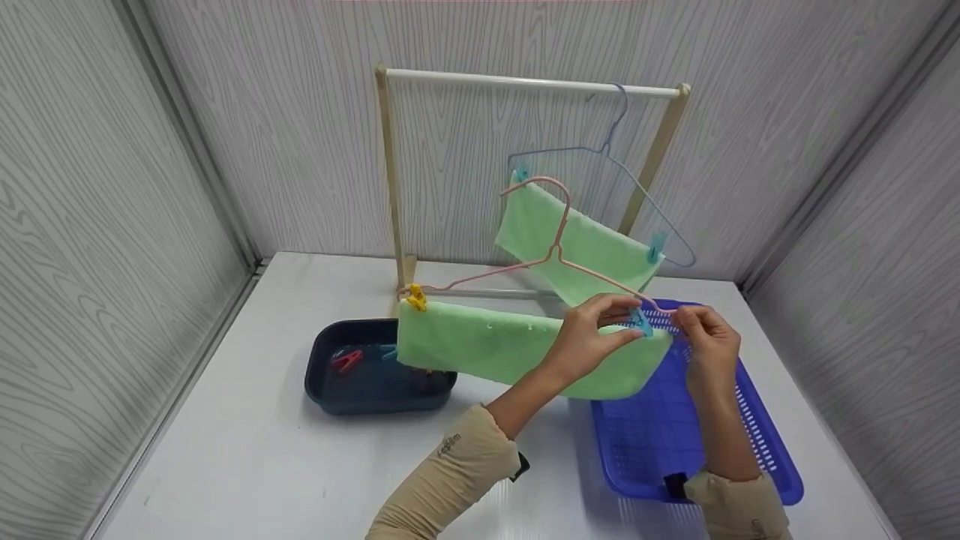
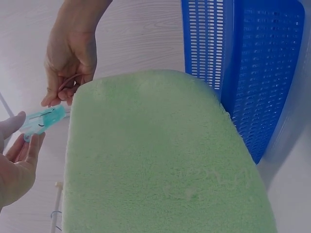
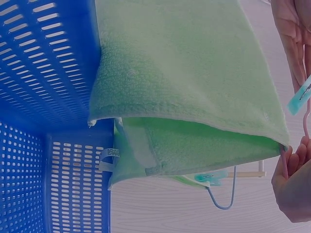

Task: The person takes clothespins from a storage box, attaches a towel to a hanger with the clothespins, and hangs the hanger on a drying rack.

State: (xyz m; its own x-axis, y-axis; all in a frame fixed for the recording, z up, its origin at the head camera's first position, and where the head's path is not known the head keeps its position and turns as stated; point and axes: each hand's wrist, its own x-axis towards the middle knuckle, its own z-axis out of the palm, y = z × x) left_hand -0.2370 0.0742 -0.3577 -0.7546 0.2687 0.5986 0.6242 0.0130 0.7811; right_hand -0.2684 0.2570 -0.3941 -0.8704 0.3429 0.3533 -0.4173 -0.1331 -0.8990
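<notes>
My left hand (image 1: 581, 337) pinches a light blue clothespin (image 2: 43, 120) between thumb and fingers, close to the right end of a pink hanger (image 1: 517, 266). That end of the hanger is gripped by my right hand (image 1: 709, 345), at the corner of a folded light green towel (image 1: 480, 334). The towel drapes over the hanger's lower part, and a yellow clothespin (image 1: 417, 298) clips its left corner. In the right wrist view, the towel's two layers part below, and my right fingers (image 3: 296, 162) curl at the hanger by its edge.
Behind, a blue hanger (image 1: 559, 151) with another green towel (image 1: 600, 244) hangs from a rack's white bar (image 1: 487, 77). A blue basket (image 1: 645, 450) stands at right. At left, a dark tub (image 1: 367, 401) contains several clothespins, including a red clothespin (image 1: 346, 361).
</notes>
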